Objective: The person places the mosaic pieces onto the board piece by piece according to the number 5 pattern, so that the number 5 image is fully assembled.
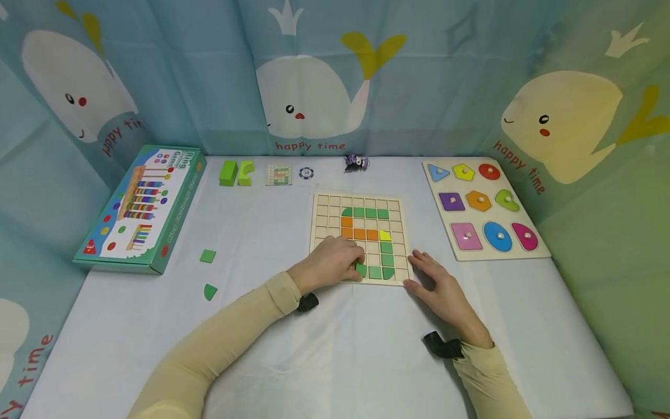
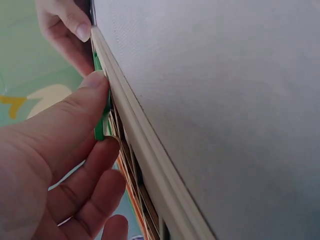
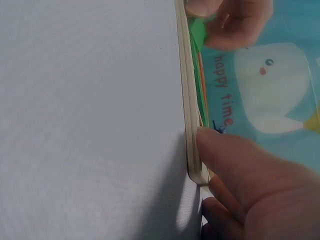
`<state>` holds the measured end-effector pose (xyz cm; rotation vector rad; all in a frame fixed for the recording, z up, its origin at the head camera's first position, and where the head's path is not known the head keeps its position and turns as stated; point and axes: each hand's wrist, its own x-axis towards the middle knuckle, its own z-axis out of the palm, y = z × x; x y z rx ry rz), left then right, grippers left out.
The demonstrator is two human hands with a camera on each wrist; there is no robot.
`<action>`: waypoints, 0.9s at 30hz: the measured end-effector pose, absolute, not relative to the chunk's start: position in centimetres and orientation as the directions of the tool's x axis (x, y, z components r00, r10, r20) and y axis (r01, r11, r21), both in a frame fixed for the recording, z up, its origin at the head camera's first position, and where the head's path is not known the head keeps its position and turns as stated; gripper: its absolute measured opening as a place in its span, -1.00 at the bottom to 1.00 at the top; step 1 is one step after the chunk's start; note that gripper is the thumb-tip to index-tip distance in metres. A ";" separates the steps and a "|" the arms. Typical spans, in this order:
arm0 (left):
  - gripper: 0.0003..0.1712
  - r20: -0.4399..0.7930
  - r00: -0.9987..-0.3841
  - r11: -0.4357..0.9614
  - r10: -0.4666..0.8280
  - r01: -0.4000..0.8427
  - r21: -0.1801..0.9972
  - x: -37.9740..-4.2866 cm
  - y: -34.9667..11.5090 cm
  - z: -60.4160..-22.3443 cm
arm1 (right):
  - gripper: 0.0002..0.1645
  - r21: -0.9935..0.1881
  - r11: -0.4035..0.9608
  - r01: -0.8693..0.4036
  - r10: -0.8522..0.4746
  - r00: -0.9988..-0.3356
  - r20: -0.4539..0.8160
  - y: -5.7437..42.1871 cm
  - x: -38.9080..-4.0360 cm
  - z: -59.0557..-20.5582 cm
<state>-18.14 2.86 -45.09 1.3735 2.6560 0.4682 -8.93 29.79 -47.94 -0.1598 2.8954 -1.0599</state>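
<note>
A wooden grid board (image 1: 325, 221) lies in the middle of the table, with green, orange and yellow tiles set in some of its cells. My left hand (image 1: 335, 262) reaches over the board's near left part and pinches a green square tile (image 2: 99, 125) between thumb and fingers, tilted at the near row. My right hand (image 1: 442, 294) rests at the board's near right corner, its thumb and fingers touching the edge. In the right wrist view the thumb lies along the board's corner (image 3: 192, 167). Left of the board lie a loose green square tile (image 1: 207, 256) and a green quarter-round tile (image 1: 210, 291).
A boxed game (image 1: 141, 209) lies at the left. Along the back are green blocks (image 1: 228, 173), a small pattern card (image 1: 278, 175), a round chip (image 1: 306, 173) and a small dark figure (image 1: 356, 163). A knobbed shape puzzle (image 1: 478, 218) lies at the right.
</note>
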 end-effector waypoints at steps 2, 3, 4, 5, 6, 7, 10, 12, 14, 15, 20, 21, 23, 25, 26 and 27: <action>-0.63 0.037 -0.588 0.550 0.808 0.775 0.312 -18.1 3.0 -45.1 | -0.20 -0.643 0.761 -0.084 -0.117 -0.993 -0.009 29.8 -9.0 -47.9; -0.62 0.038 -0.591 0.552 0.805 0.773 0.313 -18.1 3.0 -45.2 | -0.20 -0.641 0.763 -0.086 -0.117 -0.993 -0.006 29.8 -9.0 -47.9; -0.61 0.038 -0.595 0.556 0.803 0.770 0.314 -18.1 3.0 -45.2 | -0.20 -0.638 0.765 -0.088 -0.118 -0.993 -0.004 29.8 -9.0 -47.9; -0.60 0.038 -0.598 0.560 0.800 0.768 0.311 -18.0 3.0 -45.2 | -0.20 -0.637 0.766 -0.090 -0.118 -0.993 -0.003 29.8 -9.0 -47.9; -0.59 0.039 -0.600 0.561 0.799 0.767 0.311 -18.0 3.0 -45.2 | -0.21 -0.636 0.767 -0.091 -0.119 -0.993 -0.002 29.8 -8.9 -47.9; -0.58 0.037 -0.602 0.562 0.798 0.765 0.314 -18.0 3.0 -45.3 | -0.21 -0.634 0.767 -0.092 -0.120 -0.993 -0.002 29.8 -8.9 -48.0; -0.56 0.025 -0.609 0.572 0.793 0.758 0.312 -18.0 2.9 -45.3 | -0.21 -0.637 0.765 -0.093 -0.122 -0.993 -0.002 29.8 -8.9 -48.0; -0.57 0.020 -0.611 0.575 0.792 0.756 0.312 -18.0 2.7 -45.3 | -0.21 -0.638 0.764 -0.094 -0.122 -0.993 -0.001 29.8 -8.9 -48.0; -0.59 0.018 -0.610 0.575 0.792 0.756 0.313 -18.0 2.5 -45.3 | -0.21 -0.635 0.767 -0.093 -0.120 -0.993 0.000 29.8 -8.9 -48.0; -0.60 0.021 -0.608 0.572 0.793 0.756 0.318 -18.0 2.4 -45.3 | -0.21 -0.633 0.769 -0.092 -0.119 -0.993 0.000 29.8 -8.9 -48.1; -0.68 0.049 -0.577 0.527 0.816 0.775 0.349 -18.0 1.1 -45.1 | -0.21 -0.631 0.770 -0.092 -0.118 -0.993 0.001 29.8 -8.9 -48.1; -0.69 0.054 -0.567 0.516 0.822 0.782 0.350 -18.0 0.6 -45.0 | -0.21 -0.632 0.769 -0.095 -0.120 -0.993 0.002 29.7 -8.9 -48.2; -0.72 0.072 -0.548 0.493 0.833 0.796 0.351 -18.1 -0.3 -44.9 | -0.22 -0.634 0.767 -0.097 -0.123 -0.992 0.003 29.7 -8.9 -48.2; -0.74 0.096 -0.535 0.477 0.839 0.809 0.344 -18.2 -1.3 -44.8 | -0.22 -0.634 0.768 -0.096 -0.124 -0.992 0.000 29.7 -9.0 -48.2; -0.75 0.106 -0.532 0.471 0.840 0.813 0.342 -18.2 -1.9 -44.8 | -0.22 -0.631 0.770 -0.094 -0.122 -0.993 -0.001 29.7 -9.0 -48.2; -0.74 0.114 -0.535 0.471 0.837 0.811 0.348 -18.3 -2.5 -44.7 | -0.22 -0.628 0.773 -0.094 -0.120 -0.993 0.001 29.7 -9.0 -48.3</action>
